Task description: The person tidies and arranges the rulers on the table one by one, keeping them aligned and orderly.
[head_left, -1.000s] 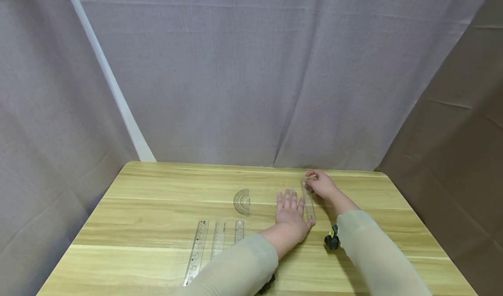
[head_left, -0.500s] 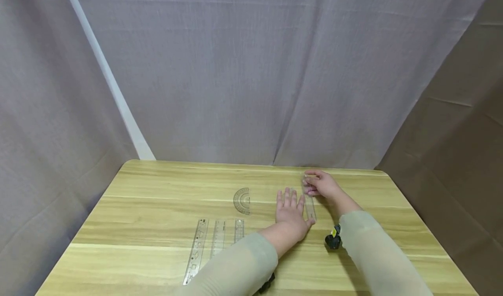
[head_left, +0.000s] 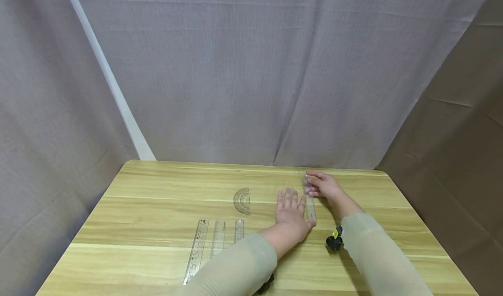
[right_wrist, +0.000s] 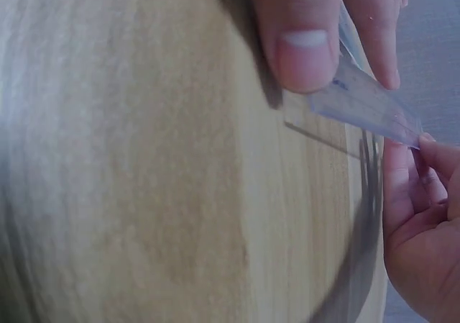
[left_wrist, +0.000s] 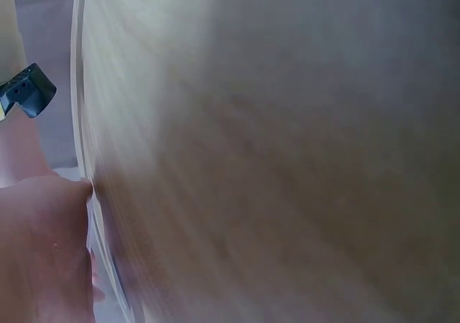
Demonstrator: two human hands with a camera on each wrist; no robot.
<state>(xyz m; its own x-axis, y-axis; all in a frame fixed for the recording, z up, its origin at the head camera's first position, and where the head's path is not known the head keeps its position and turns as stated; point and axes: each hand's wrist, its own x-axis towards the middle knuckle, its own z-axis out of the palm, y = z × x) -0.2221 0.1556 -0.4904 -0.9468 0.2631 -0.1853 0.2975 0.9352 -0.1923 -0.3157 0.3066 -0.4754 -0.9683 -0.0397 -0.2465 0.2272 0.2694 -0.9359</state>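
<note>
At the table's right side, a clear plastic ruler (head_left: 311,208) stretches between the two hands. My right hand (head_left: 325,187) pinches its far end. My left hand (head_left: 291,219) has its fingers spread and straight, with the thumb touching the ruler's near end. Between the left fingertips shows the end of another clear strip, mostly hidden under that hand. In the right wrist view, the ruler (right_wrist: 366,106) lies between the right thumb (right_wrist: 307,60) and the left thumb, over its shadow on the wood. Mostly bare table fills the left wrist view.
A clear protractor (head_left: 242,201) lies left of the hands. Nearer stand three clear rulers in a row: a stencil ruler (head_left: 195,252), a middle ruler (head_left: 218,239) and a short one (head_left: 239,230), partly hidden by the left sleeve. Grey curtains (head_left: 251,77) hang behind the table.
My right hand has shifted slightly right, and its curled fingers have straightened somewhat along the ruler's far end. The left hand keeps its place, as do the other rulers and the protractor.
</note>
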